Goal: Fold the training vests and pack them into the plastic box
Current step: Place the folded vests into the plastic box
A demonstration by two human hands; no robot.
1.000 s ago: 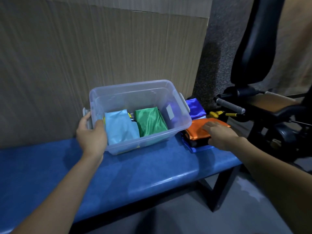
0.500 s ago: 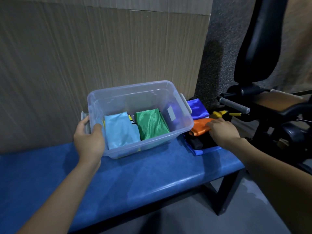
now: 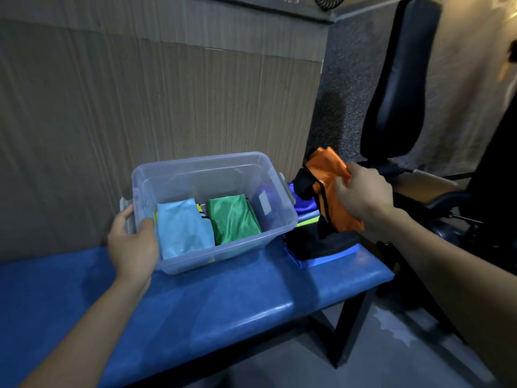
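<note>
Right hand (image 3: 361,198) grips orange vest (image 3: 331,191), left hand (image 3: 133,242) clamps plastic box (image 3: 279,219) rim; person should lift clear of pile (image 3: 321,245), then fold flat on desk (image 3: 195,303).

place: gym | cues: padded blue bench (image 3: 223,309); black weight-machine seat (image 3: 397,88)
</note>
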